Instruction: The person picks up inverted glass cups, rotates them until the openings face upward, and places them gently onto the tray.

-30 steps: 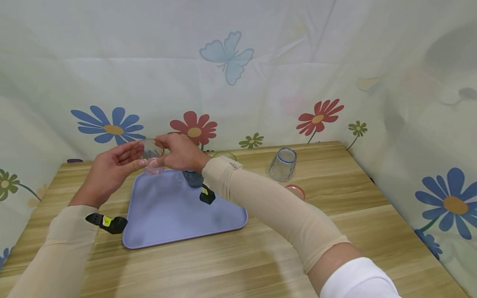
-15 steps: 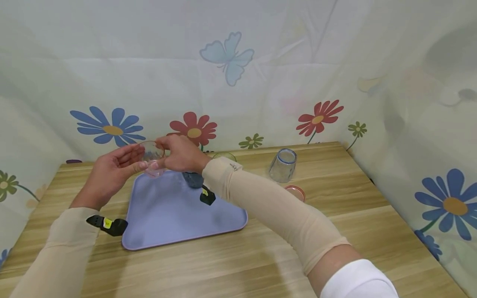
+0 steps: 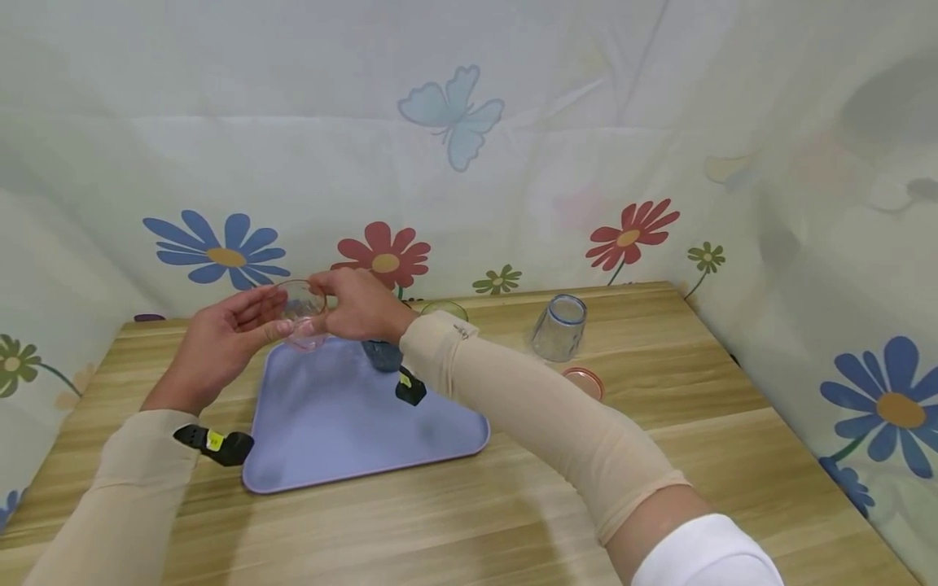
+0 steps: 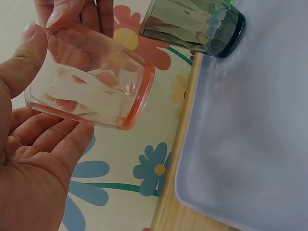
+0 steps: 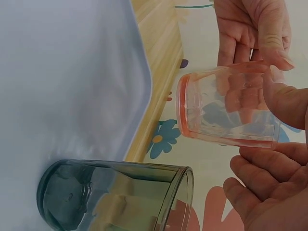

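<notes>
A clear drinking glass with a pinkish-red tint [image 3: 304, 313] is held up over the far left corner of the lilac tray [image 3: 352, 431]. My left hand [image 3: 220, 346] grips its left side, thumb near the rim in the left wrist view and fingers along the wall. From the other side my right hand [image 3: 362, 305] holds the same glass [image 5: 207, 108] between thumb and fingers. In the head view its mouth points up and its base down. A dark blue-green glass [image 5: 72, 197] stands on the tray just below my right hand, partly hidden by it.
Behind my right wrist shows the rim of a yellow-green glass [image 3: 447, 309]. A clear glass with a blue rim [image 3: 560, 330] stands upside down on the wooden table [image 3: 659, 456]. Near it is a red-rimmed glass [image 3: 586, 380], half hidden by my right sleeve. A flowered cloth [image 3: 550, 179] hangs behind.
Both hands keep their hold on the pinkish-red glass, which has sunk very slightly. The other glasses and the tray stay where they were.
</notes>
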A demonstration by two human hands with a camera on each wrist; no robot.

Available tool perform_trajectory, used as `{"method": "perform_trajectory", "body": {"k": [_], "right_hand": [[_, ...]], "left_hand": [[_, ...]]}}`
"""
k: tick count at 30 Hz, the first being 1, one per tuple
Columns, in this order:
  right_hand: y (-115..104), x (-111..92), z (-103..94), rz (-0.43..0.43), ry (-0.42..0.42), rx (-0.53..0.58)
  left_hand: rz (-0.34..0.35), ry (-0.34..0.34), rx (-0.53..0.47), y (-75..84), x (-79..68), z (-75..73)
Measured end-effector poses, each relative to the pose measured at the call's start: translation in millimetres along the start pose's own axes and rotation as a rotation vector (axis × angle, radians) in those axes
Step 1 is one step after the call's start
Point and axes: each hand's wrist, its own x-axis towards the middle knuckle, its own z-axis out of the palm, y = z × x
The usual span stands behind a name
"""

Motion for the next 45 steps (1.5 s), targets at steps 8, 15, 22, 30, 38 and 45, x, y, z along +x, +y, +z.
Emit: {"method": "perform_trajectory", "body": {"k": [8, 15, 22, 30, 38, 45], "right_hand": [[0, -2, -3.5, -0.004, 0.014, -0.009], [0, -3, -1.7, 0.026, 0.004, -0.006], [1, -2, 0.6, 0.045, -0.005, -0.016], [2, -3, 3.5, 0.043, -0.010, 0.002], [2, -4, 5.6, 0.042, -0.021, 0.037], [2, -5, 6.8, 0.037, -0.031, 0.052]], "left_hand": [[0.006, 0.003, 0.006, 2.8, 1.2, 2.1], [-0.010, -0.007, 0.014, 1.4, 0.5, 2.5], [-0.009, -0.009, 0.012, -1.9, 0.8, 3.7], [-0.007, -0.003, -0.003, -6.3, 0.2, 5.4], [-0.018, 0.003, 0.011, -6.9, -1.5, 6.5], [-0.011, 0.004, 0.022, -8.0, -3.9, 7.3]]}}
